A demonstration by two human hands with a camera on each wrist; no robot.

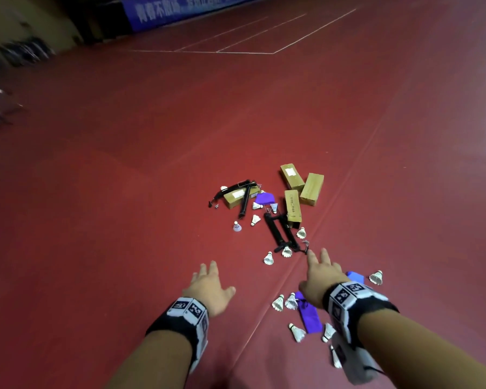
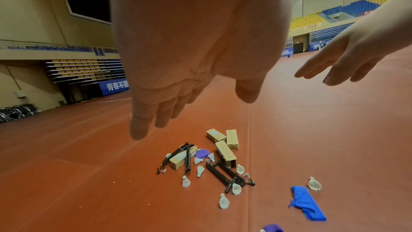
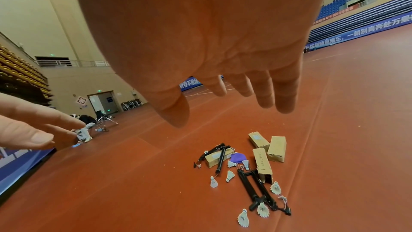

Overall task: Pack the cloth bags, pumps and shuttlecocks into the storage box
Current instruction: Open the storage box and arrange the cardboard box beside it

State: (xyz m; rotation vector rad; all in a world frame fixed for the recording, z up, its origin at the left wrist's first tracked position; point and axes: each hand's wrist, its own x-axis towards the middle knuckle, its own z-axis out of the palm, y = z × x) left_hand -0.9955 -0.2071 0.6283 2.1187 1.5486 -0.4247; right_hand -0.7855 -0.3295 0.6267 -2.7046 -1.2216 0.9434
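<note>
Two wrist-banded forearms stretch over a red sports floor, the left hand (image 1: 208,287) and right hand (image 1: 321,276) empty, fingers straight and loosely spread, apparently reaching for the scattered kit. Beyond lie black pumps (image 1: 281,234), white shuttlecocks (image 1: 268,258), a purple cloth bag (image 1: 309,318) and four cardboard boxes (image 1: 312,189); one, open-ended, looks like a storage box. From the left wrist, a blue cloth bag (image 2: 306,204) sits near right, well apart from the boxes. From the right wrist, the palm hovers above the pile, touching nothing.
</note>
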